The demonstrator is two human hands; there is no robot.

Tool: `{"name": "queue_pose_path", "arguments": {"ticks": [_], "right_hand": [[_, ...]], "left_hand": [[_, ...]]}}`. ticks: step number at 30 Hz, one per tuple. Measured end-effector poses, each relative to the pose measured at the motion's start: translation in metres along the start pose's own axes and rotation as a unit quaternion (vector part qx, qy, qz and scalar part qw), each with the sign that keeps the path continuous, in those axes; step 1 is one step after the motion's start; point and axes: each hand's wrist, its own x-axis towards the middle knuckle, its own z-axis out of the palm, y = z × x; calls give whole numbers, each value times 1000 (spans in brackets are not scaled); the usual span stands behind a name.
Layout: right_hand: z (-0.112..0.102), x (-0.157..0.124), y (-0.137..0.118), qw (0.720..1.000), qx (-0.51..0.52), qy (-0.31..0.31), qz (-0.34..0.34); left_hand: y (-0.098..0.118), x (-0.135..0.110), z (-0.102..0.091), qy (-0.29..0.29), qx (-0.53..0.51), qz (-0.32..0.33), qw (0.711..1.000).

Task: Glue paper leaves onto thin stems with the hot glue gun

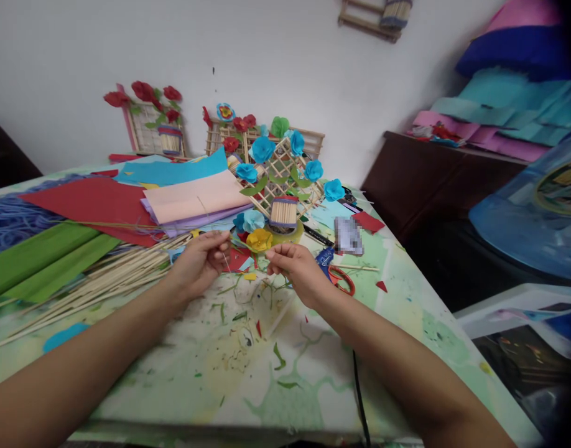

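Note:
My left hand (199, 261) and my right hand (297, 267) hover close together over the paint-stained table (276, 386), both with fingers pinched. Between them runs a thin stick or wire (241, 246) that both seem to hold; it is too fine to name with certainty. Just beyond the fingertips lies a yellow paper flower (260, 239). Behind it stands a small barrel of sticks (283, 211) beside a wooden lattice (278, 171) decorated with blue paper flowers.
Coloured paper sheets (127, 199) and a bundle of bamboo sticks (103, 280) lie at the left. Orange-handled scissors (339, 277) and a glue gun (323, 256) rest to the right of my right hand. More flower frames (150, 121) lean against the wall. A dark cabinet (430, 186) stands at the right.

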Motion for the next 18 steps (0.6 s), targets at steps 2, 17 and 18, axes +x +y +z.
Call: {"name": "queue_pose_path", "arguments": {"ticks": [2,17,18], "right_hand": [[-2,1,-2,1000,12,14,8],[-13,6,-8,992,81,96,-16],[-10,5,-7,994,71,82,-8]], "left_hand": [[8,4,-4,8,-14,11,1000],[16,-14,6,-71,220,-119,966],[14,-15,7,-67,250,-105,960]]}}
